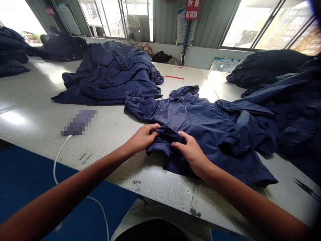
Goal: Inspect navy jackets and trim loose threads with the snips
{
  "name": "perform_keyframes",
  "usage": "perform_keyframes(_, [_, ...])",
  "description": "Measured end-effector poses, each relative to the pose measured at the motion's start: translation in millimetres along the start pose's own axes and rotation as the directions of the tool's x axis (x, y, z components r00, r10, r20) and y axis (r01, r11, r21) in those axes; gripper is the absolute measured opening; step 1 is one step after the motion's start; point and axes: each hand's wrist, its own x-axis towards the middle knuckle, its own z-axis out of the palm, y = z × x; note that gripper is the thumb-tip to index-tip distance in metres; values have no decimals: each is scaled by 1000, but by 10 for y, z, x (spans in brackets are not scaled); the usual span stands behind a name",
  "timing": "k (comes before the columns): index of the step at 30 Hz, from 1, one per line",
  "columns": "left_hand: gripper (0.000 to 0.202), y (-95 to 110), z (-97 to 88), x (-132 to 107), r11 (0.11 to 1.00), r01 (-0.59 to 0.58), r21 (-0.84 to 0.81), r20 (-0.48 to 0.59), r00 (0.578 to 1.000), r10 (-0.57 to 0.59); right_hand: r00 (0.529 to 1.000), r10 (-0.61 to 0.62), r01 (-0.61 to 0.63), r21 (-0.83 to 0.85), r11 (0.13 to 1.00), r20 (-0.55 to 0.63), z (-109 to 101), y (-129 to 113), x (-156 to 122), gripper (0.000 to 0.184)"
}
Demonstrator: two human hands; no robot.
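Note:
A navy blue hooded jacket (pixel 200 124) lies spread front-up on the grey worktable (pixel 37 107), its zip running away from me. My left hand (pixel 144 136) pinches a fold of the jacket's near edge with closed fingers. My right hand (pixel 190 150) grips the same bunched fold from the other side, fingers curled into the cloth. The two hands are close together, a little apart, near the table's front edge.
A heap of navy jackets (pixel 112 73) lies behind on the table, another pile (pixel 288 97) at the right, darker bundles (pixel 15 50) at the far left. A blurred object (pixel 79 122) with a white cable (pixel 59 157) lies left. Scissors (pixel 307 189) rest at the right edge.

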Motion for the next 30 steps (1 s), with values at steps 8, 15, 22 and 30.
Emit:
perform_keyframes(8, [38,59,150,-179,747,345,-568,103,930,-352,977,-200,206,-515,832,68,35,158,-106,65])
perform_keyframes(15, [65,335,-88,-139,988,28,155,71,997,-39,974,-219,212,-547,810,54,192,142,-194,79])
perform_keyframes(22, [77,255,409,-342,894,-277,353,-31,951,307,976,-215,180,-413,893,-39,200,140,-187,15])
perform_keyframes(30, [83,-11,762,-546,977,-47,207,-362,924,121,998,65,-56,295,954,-21,-2,65,-219,13])
